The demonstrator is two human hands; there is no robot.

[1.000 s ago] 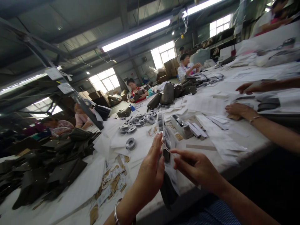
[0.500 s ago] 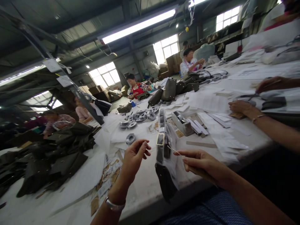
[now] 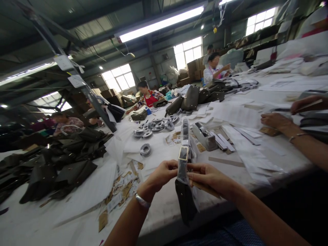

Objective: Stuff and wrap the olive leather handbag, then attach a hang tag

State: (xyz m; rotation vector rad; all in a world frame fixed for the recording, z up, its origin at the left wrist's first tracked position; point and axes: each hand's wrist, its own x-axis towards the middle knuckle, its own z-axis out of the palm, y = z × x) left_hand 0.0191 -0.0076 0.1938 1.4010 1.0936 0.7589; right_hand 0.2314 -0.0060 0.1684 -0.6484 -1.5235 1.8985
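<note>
A dark olive handbag (image 3: 185, 201) stands at the table's front edge, seen end-on. Its strap (image 3: 182, 171) rises upright, wrapped in clear film, with a gold-coloured buckle (image 3: 183, 147) on it. My left hand (image 3: 164, 172) is closed, its fingertips against the strap's left side; what lies between them is hidden. From the other side, my right hand (image 3: 211, 177) reaches the strap with thumb and forefinger. A brown card tag (image 3: 206, 189) is held under its fingers. The string on the tag is not visible now.
Loose tags (image 3: 125, 188) lie to the left, beside a heap of dark bags (image 3: 74, 171). Beyond are wrapped strap coils (image 3: 157, 124) and a grey tape dispenser (image 3: 205, 136). A co-worker's hand (image 3: 275, 121) works at the right; others sit farther back.
My left hand has moved right and closed at the strap. My right hand has come left to the strap with the tag. The white string has gone out of sight.
</note>
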